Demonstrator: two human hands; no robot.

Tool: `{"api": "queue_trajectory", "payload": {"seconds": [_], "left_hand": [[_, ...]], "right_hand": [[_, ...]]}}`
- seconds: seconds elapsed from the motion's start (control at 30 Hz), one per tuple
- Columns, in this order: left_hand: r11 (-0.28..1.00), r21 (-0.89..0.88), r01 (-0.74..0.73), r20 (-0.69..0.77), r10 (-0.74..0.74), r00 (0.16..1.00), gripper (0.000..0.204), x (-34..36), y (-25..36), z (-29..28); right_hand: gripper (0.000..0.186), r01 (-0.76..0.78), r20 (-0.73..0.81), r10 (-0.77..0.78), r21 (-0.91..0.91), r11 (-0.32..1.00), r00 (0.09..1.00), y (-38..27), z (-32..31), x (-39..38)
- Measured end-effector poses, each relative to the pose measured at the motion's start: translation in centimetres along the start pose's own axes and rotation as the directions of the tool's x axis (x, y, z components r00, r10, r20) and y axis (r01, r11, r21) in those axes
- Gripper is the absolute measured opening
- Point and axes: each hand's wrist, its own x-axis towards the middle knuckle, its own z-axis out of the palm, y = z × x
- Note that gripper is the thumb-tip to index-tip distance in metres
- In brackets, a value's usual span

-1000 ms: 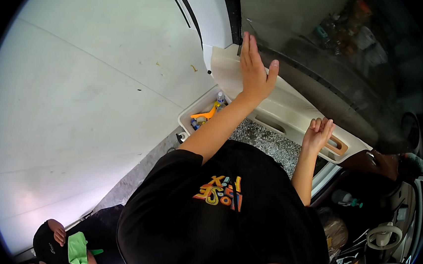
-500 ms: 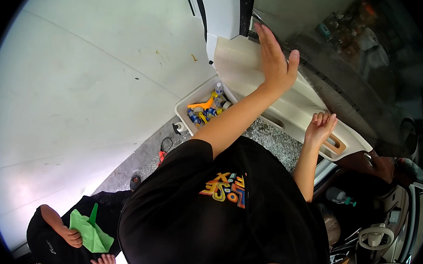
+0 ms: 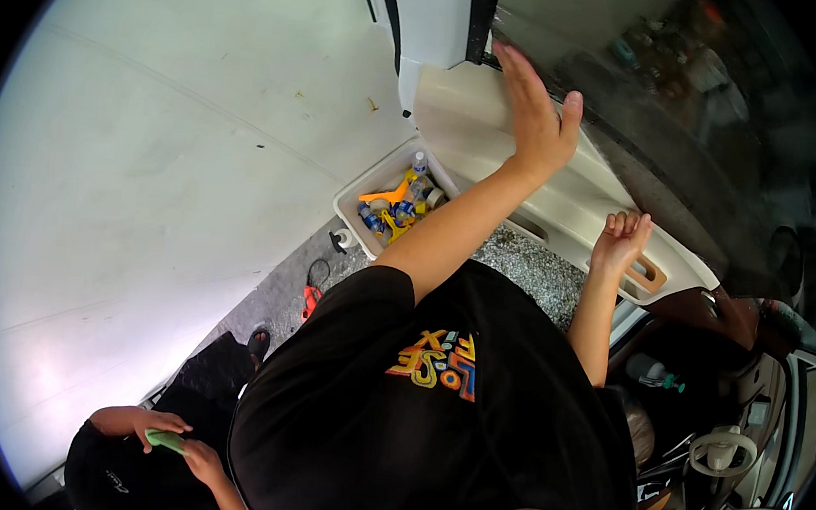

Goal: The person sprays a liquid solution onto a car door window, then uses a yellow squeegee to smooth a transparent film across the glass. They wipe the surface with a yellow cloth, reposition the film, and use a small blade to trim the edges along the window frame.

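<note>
My left hand is stretched out flat with the thumb apart, at the lower edge of a dark car window. Whether its fingertips touch the glass is hard to see. Closer to me, my right hand is raised with its fingers curled toward the thumb, beside the window's lower edge. What the fingers hold, if anything, is hidden. Below both hands runs the beige door panel, with a tan pull handle right by my right wrist.
Left of my arm stands a white bin with bottles and an orange tool. A white wall fills the left side. At lower left a co-worker in black handles a green cloth. The car interior with a steering wheel lies right.
My two hands have hardly moved. The co-worker's spread green cloth is now a small folded bundle, the two hands have come together on it, and the green tool against it no longer shows.
</note>
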Motion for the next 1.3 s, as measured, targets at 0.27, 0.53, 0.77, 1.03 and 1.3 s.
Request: {"api": "queue_trajectory", "payload": {"seconds": [0.27, 0.53, 0.77, 1.03, 1.3], "left_hand": [[0.99, -0.042, 0.137, -0.012, -0.137, 0.99, 0.08, -0.4, 0.6, 0.5], [0.871, -0.357, 0.339, -0.024, -0.372, 0.928, 0.077, -0.7, 2.5, 0.8], [0.866, -0.374, 0.332, -0.086, -0.389, 0.917, 0.074, 0.8, 2.6, 2.7], [0.892, -0.308, 0.332, -0.068, -0.368, 0.927, 0.083, 0.7, 2.0, 2.3], [0.936, -0.177, 0.304, 0.018, -0.306, 0.952, 0.088, -0.2, 1.2, 2.2]], "right_hand": [[0.017, -0.177, 0.012, 0.178, -0.07, 0.982, 0.984, -0.9, -0.6, -0.2], [0.02, -0.253, 0.114, 0.276, -0.183, 0.95, 0.954, -4.8, -4.8, 0.3], [0.021, -0.252, 0.114, 0.287, -0.252, 0.934, 0.951, -10.0, -8.9, 0.9], [0.023, -0.228, 0.106, 0.28, -0.351, 0.908, 0.954, -10.7, -10.7, 1.5], [0.03, 0.104, 0.051, -0.092, -0.575, 0.812, 0.994, -17.9, -12.4, 5.3]]}}
